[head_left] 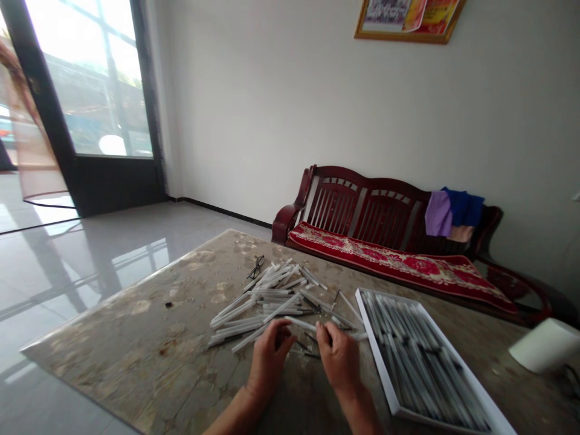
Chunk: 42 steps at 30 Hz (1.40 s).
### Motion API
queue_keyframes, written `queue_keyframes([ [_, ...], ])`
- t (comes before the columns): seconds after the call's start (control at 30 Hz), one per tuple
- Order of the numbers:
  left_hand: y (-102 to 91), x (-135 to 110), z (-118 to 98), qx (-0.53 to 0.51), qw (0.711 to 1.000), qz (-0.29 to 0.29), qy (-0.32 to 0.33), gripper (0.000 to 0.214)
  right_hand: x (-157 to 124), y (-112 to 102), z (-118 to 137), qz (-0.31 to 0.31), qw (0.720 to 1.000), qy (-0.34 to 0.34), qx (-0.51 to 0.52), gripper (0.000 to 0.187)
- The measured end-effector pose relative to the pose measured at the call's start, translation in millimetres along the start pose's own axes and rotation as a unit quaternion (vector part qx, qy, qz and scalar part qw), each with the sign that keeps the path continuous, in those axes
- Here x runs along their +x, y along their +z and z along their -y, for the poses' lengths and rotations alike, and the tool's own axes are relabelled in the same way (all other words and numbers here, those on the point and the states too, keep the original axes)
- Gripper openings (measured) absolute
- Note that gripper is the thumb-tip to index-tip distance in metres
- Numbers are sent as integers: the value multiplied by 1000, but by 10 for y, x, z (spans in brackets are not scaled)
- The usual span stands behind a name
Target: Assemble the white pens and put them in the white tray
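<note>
Our left hand (269, 357) and right hand (338, 356) over the counter (149, 338), fingers curled narrow, what they hold we cannot tell, loose pen tubes (267, 302) heaped at twelve o'clock, white tray (379, 360) of pens at three o'clock

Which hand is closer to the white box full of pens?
The right hand. It is just beside the white box, apart from its rim. The left hand is farther off, beyond the right hand, next to the loose pens.
</note>
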State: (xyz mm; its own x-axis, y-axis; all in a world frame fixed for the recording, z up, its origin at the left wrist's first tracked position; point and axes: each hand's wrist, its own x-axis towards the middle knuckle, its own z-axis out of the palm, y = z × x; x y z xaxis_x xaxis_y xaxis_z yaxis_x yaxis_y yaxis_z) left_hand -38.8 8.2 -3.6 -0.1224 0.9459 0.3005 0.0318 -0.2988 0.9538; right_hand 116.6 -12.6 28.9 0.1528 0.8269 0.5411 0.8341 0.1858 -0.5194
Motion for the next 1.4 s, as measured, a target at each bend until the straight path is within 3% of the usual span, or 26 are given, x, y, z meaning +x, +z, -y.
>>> queue_keyframes([
  [0.07, -15, -2, -35, 35, 998, -3, 49, 23, 1, -116, 132, 26, 997, -59, -30, 44],
  [0.17, -33, 4, -63, 56, 995, 34, 74, 10, 15, -216, 329, 87, 990, -107, -14, 41],
  [0.3, -46, 18, -42, 46, 997, -11, 62, 10, 265, -151, 267, 172, 979, -35, 100, 42],
  [0.4, -41, 30, -10, 18, 999, -39, 17, 17, 581, 84, -1, 141, 989, 17, 36, 26],
  [0.5, -30, 39, 25, -17, 998, -46, -47, 28, 805, 364, -206, 159, 985, -1, -61, 19],
  [0.6, -27, 39, 46, -32, 995, -48, -80, 34, 853, 540, -234, 180, 981, -20, -75, 19],
  [0.8, -40, 32, 10, -34, 992, -40, -112, 38, 709, 523, -194, 230, 964, -94, -95, 17],
  [0.87, -39, 38, 1, -33, 991, -44, -119, 39, 722, 492, -258, 229, 964, -89, -102, 17],
  [1.07, -1, 49, 58, -50, 989, -37, -133, 41, 1122, 554, -530, 163, 969, -31, -183, 26],
  [1.23, 12, 66, 101, -70, 983, -46, -165, 46, 1380, 716, -563, 196, 959, -81, -188, 22],
  [1.4, 2, 92, 61, -88, 981, -65, -161, 48, 1379, 732, -493, 211, 954, -111, -183, 19],
])
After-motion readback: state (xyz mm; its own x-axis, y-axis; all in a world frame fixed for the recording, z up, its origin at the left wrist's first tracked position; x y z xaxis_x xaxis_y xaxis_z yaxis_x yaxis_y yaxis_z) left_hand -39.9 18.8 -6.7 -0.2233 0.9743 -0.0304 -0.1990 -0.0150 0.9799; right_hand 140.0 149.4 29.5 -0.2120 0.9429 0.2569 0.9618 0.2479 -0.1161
